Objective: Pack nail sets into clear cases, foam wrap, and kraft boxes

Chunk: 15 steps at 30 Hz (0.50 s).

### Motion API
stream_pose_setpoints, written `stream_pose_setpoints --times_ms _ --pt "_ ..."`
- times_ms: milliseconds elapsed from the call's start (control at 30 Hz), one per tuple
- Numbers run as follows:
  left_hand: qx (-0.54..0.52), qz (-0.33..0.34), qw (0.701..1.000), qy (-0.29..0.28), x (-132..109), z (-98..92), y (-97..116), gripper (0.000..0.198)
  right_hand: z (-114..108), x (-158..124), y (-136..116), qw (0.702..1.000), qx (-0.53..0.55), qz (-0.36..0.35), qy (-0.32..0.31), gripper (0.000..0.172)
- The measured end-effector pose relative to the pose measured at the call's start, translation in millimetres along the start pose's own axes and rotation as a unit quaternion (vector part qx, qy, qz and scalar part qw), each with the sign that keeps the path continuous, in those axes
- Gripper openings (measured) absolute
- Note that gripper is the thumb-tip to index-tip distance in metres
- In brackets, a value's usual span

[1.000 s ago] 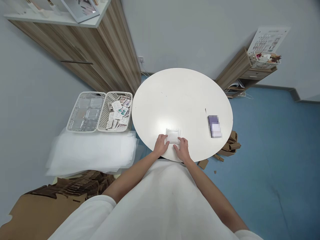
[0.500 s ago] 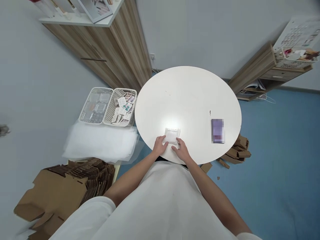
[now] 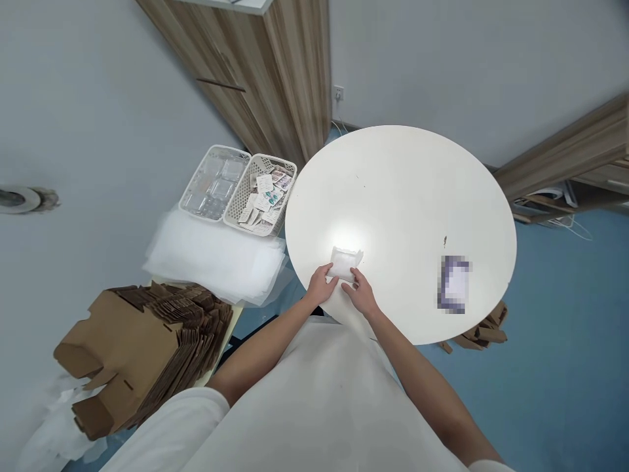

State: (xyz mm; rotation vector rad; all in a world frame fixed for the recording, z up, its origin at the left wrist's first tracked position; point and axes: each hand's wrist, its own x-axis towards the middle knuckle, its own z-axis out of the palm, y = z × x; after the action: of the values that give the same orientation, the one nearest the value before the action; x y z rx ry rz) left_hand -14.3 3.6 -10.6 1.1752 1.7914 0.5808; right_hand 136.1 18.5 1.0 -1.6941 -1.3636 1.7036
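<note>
A small white packet (image 3: 344, 263) lies near the front edge of the round white table (image 3: 403, 196). My left hand (image 3: 321, 285) pinches its near left corner with curled fingers. My right hand (image 3: 362, 294) rests against its near right edge, fingers bent onto it. Both forearms reach in from below over my white shirt.
A purple and white flat object (image 3: 455, 284) lies on the table's right side. Left of the table stand two white baskets, one with clear trays (image 3: 215, 183), one with small cards (image 3: 263, 197), behind a stack of clear bags (image 3: 216, 255). Flattened cardboard boxes (image 3: 142, 347) lie at the lower left.
The view has swung to the left and down, so table and baskets sit further right. Both hands stay on the white packet in much the same grip.
</note>
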Motion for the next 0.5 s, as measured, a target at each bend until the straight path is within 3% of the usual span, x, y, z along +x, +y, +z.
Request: stream_pose_setpoints --times_ms 233,500 --pt "-0.004 0.015 0.999 0.045 42 -54.6 -13 0.048 45 50 -45 0.998 0.053 -0.004 -0.032 0.065" --pt "0.043 0.044 0.997 0.040 109 -121.8 -15 0.046 84 113 -90 0.999 0.024 -0.020 -0.013 0.061"
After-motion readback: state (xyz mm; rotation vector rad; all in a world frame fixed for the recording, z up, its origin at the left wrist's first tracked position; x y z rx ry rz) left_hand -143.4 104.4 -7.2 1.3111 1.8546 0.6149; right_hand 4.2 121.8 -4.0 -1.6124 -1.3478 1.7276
